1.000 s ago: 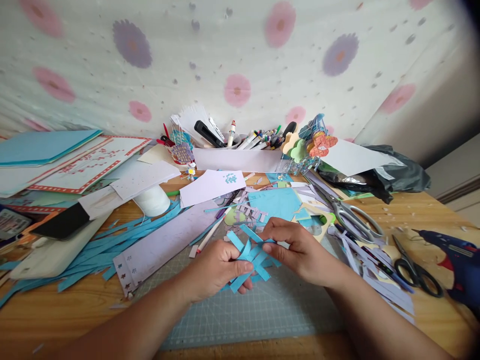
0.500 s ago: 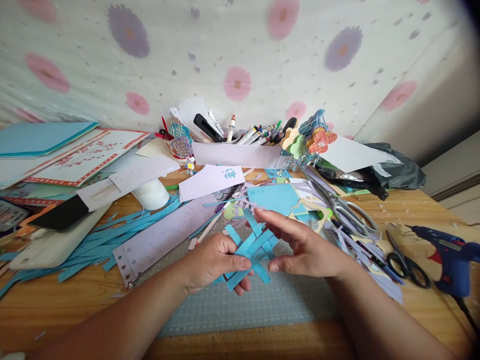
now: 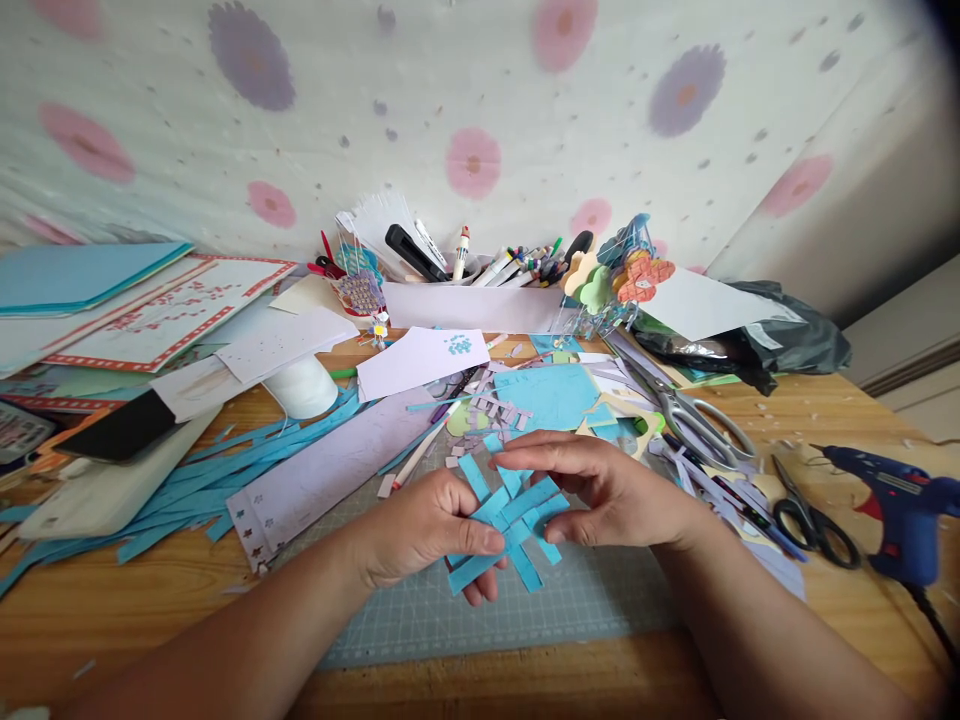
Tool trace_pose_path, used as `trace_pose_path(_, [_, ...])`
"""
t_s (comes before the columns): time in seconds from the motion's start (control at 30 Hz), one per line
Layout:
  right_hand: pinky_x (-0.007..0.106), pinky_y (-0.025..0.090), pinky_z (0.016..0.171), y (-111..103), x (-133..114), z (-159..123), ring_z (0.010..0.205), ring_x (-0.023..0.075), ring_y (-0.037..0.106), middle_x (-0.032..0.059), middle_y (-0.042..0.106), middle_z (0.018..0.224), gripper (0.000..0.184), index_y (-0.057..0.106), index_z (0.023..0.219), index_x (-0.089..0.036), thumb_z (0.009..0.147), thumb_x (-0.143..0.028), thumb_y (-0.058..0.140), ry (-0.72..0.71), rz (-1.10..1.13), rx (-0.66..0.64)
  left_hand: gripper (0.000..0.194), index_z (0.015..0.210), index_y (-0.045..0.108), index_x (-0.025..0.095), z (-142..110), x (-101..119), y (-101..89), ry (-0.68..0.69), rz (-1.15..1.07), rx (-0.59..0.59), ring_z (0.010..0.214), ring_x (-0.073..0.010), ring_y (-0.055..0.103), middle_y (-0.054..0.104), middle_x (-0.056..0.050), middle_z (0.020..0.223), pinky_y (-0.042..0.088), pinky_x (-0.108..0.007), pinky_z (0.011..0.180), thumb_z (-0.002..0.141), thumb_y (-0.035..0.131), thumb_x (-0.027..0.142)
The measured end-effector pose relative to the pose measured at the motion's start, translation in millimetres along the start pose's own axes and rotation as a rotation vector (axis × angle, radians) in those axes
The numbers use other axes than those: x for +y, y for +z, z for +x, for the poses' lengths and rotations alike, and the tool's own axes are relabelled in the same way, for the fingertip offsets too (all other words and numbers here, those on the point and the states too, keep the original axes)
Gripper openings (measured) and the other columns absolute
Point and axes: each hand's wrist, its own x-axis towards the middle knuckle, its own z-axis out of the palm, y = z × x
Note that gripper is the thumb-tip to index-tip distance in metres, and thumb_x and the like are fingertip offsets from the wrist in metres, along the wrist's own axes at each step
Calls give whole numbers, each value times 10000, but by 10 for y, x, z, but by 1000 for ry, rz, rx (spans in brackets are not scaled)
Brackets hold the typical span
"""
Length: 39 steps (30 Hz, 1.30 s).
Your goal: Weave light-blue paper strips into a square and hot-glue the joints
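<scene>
Blue paper strips (image 3: 517, 510), crossed into a loose lattice, are clamped in the grip of the left hand (image 3: 435, 525), thumb on top and fingers beneath, above a gray cutting mat (image 3: 480, 630). The right hand (image 3: 615, 490) has its grip apart, thumb and fingers curved around the lattice's right side; whether they touch it is unclear. Left of both grips, a loose blue pile (image 3: 202, 490) lies on the wooden surface (image 3: 75, 625). Right of them are black-handled scissors (image 3: 810, 515), then a glue gun (image 3: 892, 500).
</scene>
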Motion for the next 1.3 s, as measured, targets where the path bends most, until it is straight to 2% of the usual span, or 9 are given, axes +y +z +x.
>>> trace_pose_path(0.13, [312,489,889,21,-2,3,1130,214,553,82,538,1279,646,535,1318,-269,714,-93,680,59,23,-25,325,699,700,117,4,7,-2,-26,15,0,479,-144,637,701,-54,593,493,-220,476,664,747,437])
trace_pose_path(0.27, [322,492,888,38,-7,18,1152,229,533,79,546,1276,690,533,1317,-276,677,-73,691,59,-25,-31,320,701,692,123,5,13,-7,-16,12,-3,464,-139,625,695,-45,590,483,-219,458,667,743,438])
trace_pose_path(0.43, [292,497,849,87,45,34,1132,218,544,71,567,1248,637,560,1287,-267,681,-142,716,35,138,10,338,707,688,117,-1,11,-14,-10,13,-6,456,-134,622,691,-48,588,488,-216,461,667,743,448])
trace_pose_path(0.57, [239,503,768,127,79,38,1051,192,574,65,567,1206,650,556,1282,-255,664,-126,709,91,221,10,349,709,680,111,0,-4,-12,-16,-11,4,478,-140,634,684,-43,595,514,-226,480,641,764,444])
trace_pose_path(0.8, [267,478,850,115,80,38,1173,227,501,77,513,1295,668,565,1284,-250,646,-107,705,88,141,-5,384,691,689,103,0,-7,2,-10,-17,28,463,-129,624,683,-51,569,503,-208,465,615,771,470])
trace_pose_path(0.97, [335,408,978,107,85,56,1173,225,508,76,527,1280,660,567,1287,-263,659,-129,722,70,92,-15,366,683,686,112,3,4,12,-5,-16,14,456,-139,626,686,-54,573,484,-209,444,628,758,466])
trace_pose_path(1.13, [309,438,925,104,90,56,1139,209,528,63,545,1257,670,566,1285,-280,660,-88,710,68,106,-38,346,686,683,120,7,3,9,-2,-21,1,430,-138,613,675,-39,563,468,-213,417,636,753,454])
trace_pose_path(1.3, [323,408,973,113,91,41,1176,213,504,61,529,1271,684,558,1294,-285,662,-63,698,81,99,-21,360,689,681,115,5,-4,5,-34,-12,30,464,-133,626,680,-47,575,496,-212,458,617,763,457])
